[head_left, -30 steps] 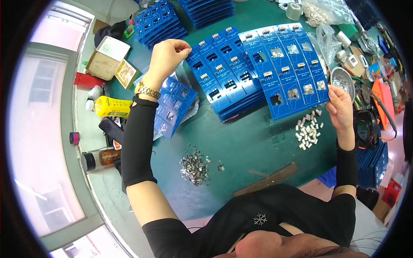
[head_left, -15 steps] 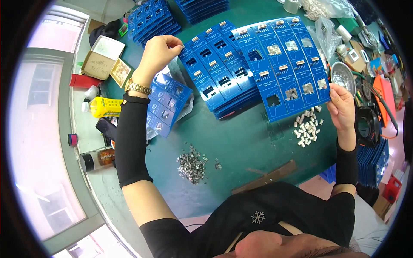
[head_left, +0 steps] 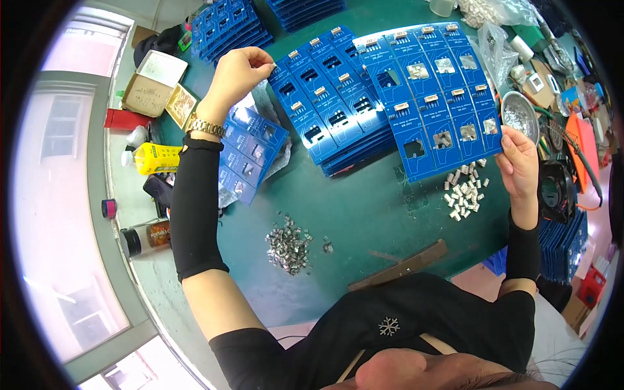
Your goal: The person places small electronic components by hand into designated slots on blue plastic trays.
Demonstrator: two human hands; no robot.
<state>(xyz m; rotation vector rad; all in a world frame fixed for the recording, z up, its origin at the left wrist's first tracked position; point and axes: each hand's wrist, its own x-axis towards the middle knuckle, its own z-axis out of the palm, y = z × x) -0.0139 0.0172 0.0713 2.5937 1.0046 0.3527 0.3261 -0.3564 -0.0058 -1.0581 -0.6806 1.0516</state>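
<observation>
"Surface?"
"Green counter (head_left: 344,201), bearing one heap of small metal parts (head_left: 288,247) and one of small whitish pieces (head_left: 464,196)."
"Right hand (head_left: 519,164)?"
"Fingers grasping the lower right corner of one blue circuit panel (head_left: 432,117), which overlaps the stack of blue panels (head_left: 325,81) in view."
"Left hand (head_left: 239,75)?"
"Fingers pinched together at the stack's upper left corner; whether gripping it, cannot tell."

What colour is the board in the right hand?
The board is blue with white markings; best seen in the head view.
</observation>
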